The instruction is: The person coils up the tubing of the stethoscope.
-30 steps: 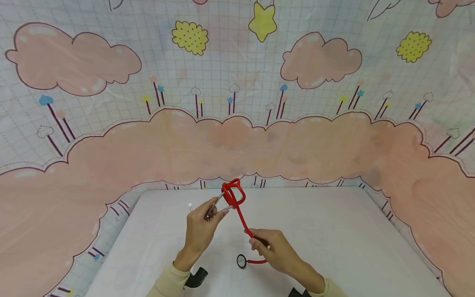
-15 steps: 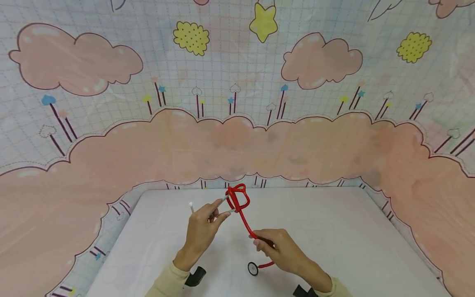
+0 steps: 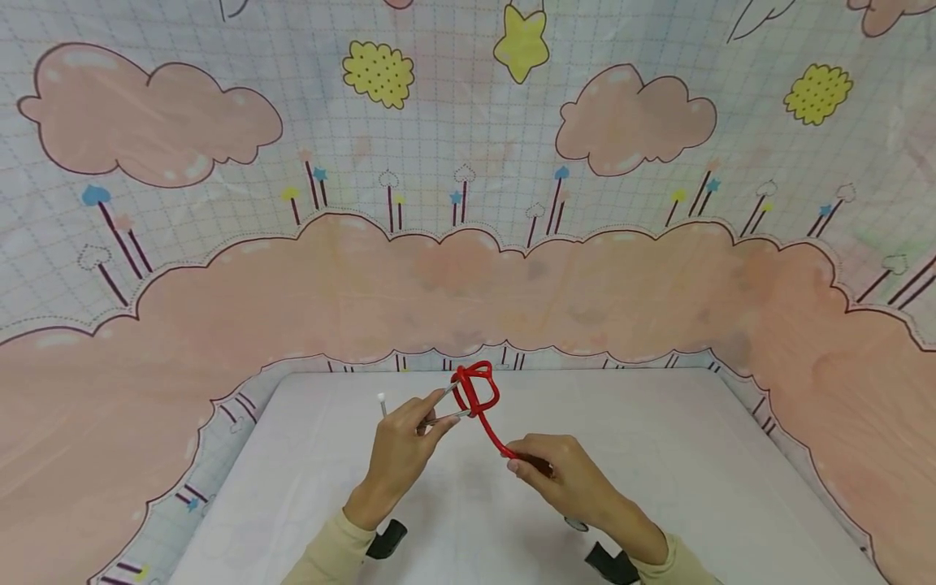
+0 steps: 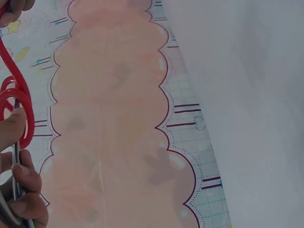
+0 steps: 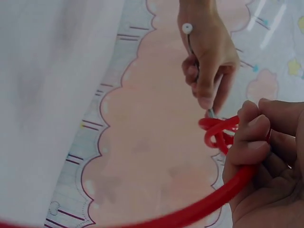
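Observation:
A stethoscope with red tubing is held up over the table between both hands. Several red loops are wound about its metal ear tubes. My left hand grips those metal tubes between thumb and fingers; a white ear tip sticks out behind it. With thumb and fingers my right hand pinches the red tube below the loops. In the right wrist view the tube runs through the curled fingers of the right hand and off to the lower left. The chest piece is partly hidden behind the right wrist.
A white table lies under the hands. Behind it hangs a printed backdrop with clouds and stars. Black straps are at both wrists, below the pale sleeves.
The right hand has moved a little right and up, drawing the tube along. The loops have shifted slightly right and down with the left hand's grip kept. The chest piece has swung right, behind the wrist.

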Available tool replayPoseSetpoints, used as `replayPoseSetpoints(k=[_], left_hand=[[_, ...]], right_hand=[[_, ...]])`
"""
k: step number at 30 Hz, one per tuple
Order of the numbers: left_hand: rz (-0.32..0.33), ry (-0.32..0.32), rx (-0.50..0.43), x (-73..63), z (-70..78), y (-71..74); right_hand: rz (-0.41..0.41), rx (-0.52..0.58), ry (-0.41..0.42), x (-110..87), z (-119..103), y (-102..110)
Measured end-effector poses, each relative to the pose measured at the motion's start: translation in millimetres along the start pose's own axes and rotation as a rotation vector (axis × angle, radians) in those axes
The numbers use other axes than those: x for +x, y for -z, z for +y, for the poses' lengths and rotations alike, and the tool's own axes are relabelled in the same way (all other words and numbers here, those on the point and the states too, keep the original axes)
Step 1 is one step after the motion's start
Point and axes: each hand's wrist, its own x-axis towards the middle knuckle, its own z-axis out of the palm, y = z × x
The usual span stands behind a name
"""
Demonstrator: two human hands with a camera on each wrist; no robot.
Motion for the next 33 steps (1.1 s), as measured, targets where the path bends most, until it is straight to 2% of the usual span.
replayPoseSetpoints(k=[6, 11, 20, 33], left_hand=[[-0.043, -0.033, 0.042, -0.1, 2.1, -2.0], [-0.103, -0.032, 0.048, -2.2, 3.6, -0.4], [-0.183, -0.098, 0.014, -4.1, 10.8, 3.6], [-0.347, -0.117, -0.016, -6.4, 18.1, 7.4]], right_hand=[[-0.003, -0.032, 0.005, 5.0, -2, 4], [0.017, -0.063, 0.016, 7.3, -1, 9], [0.05, -0.137, 0.048, 11.3, -2, 18], [0.072, -0.186, 0.124, 15.9, 3, 23]])
